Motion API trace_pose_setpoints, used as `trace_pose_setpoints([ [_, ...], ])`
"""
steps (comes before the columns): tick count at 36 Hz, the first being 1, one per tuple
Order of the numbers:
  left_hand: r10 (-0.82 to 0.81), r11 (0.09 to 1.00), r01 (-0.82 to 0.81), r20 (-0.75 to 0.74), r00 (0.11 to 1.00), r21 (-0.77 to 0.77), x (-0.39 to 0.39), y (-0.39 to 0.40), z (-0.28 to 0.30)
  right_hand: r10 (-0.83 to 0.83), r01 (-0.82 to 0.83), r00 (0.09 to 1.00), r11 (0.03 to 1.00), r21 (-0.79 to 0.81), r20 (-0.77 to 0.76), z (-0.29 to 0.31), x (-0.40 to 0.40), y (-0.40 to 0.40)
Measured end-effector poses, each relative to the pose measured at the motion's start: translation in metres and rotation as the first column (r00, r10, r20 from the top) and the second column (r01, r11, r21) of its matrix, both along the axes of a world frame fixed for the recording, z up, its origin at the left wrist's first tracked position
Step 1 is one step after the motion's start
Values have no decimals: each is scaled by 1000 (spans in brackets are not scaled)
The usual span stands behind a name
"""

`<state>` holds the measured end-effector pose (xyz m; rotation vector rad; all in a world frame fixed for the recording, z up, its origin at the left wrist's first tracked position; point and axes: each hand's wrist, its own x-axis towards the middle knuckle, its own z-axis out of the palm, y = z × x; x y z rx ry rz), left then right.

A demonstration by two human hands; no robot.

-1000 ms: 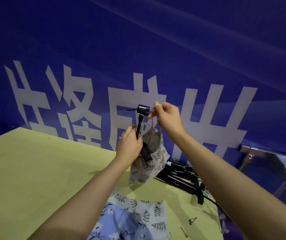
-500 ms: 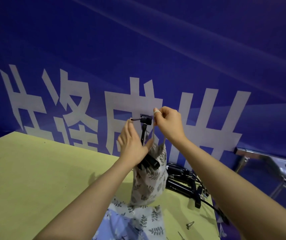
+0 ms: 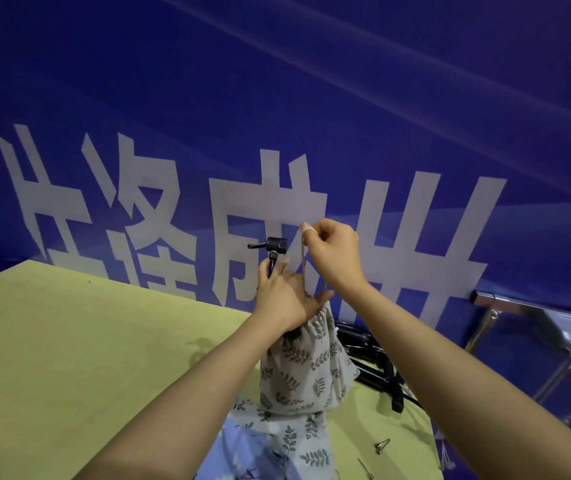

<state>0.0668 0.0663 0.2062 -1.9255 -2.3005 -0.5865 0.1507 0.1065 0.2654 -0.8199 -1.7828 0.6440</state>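
Left of the pouch (image 3: 306,368) the yellow-green worktop (image 3: 86,341) runs out toward the blue banner (image 3: 277,98). The pouch stands upright on it, its leaf print facing me. My left hand (image 3: 284,299) sits at the top of the pouch, fingers wrapped round the gathered neck and the stem of the black stand (image 3: 275,243). The stand's knobbed head pokes straight up out of the pouch mouth, just above my fingertips. Just right of that stem the drawstring (image 3: 304,268) rises near-vertical from the pouch mouth to my right hand (image 3: 332,254), which pinches it, with a turn looped over the forefinger. So the cord's long axis runs up and down, and my right hand is directly above the mouth. I judge that closing the neck calls for a pull up and away from the pouch while the left hand holds the fabric down — the stand's head may keep the mouth from closing fully. Right of the pouch, touching its side, lies a folded black tripod (image 3: 374,362), and nearer me a small metal clip (image 3: 382,446).
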Motion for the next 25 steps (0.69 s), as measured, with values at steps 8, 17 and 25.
trace_pose_setpoints([
  [8,67,997,-66,37,997,-26,-3,12,-6,-10,-2,998,983,183,65,-4,-4,-4],
  [17,91,985,-93,-17,996,-145,-4,14,-9,-231,128,968,795,593,101,-6,2,-4],
  [25,87,975,-106,-107,990,-193,-1,18,-18,-240,208,970,895,394,33,-13,15,-2],
])
